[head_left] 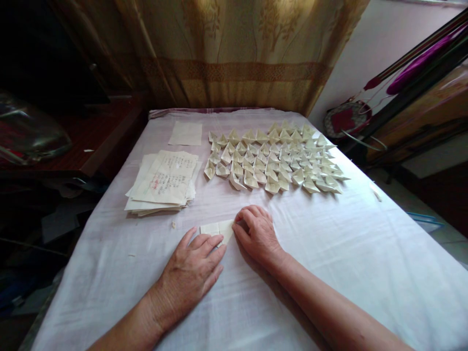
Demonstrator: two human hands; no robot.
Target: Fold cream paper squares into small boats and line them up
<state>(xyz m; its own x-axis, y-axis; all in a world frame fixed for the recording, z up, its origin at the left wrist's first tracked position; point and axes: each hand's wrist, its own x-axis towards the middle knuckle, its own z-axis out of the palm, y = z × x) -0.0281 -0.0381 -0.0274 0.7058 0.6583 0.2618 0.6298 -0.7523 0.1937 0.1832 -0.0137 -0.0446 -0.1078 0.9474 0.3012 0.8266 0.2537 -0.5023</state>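
Note:
A small folded sheet of paper [210, 228] lies on the white cloth between my hands, with crease lines across it. Fingers stretched out, my left hand [195, 265] rests flat on the paper's near left part. My right hand [259, 234] has its thumb and curled fingers closed on the paper's right end, which they hide. Beyond them stand several rows of folded paper boats [272, 161], pale cream and close together. To the left is a pile of paper sheets [164, 178], the top one bearing handwriting and a red mark.
A single blank square sheet [185, 133] lies behind the pile. Small paper scraps [173, 224] dot the white cloth [329, 273]. A patterned curtain [234, 63] hangs at the far edge, a dark wooden cabinet [109, 131] stands left, and a bag [347, 118] hangs at right.

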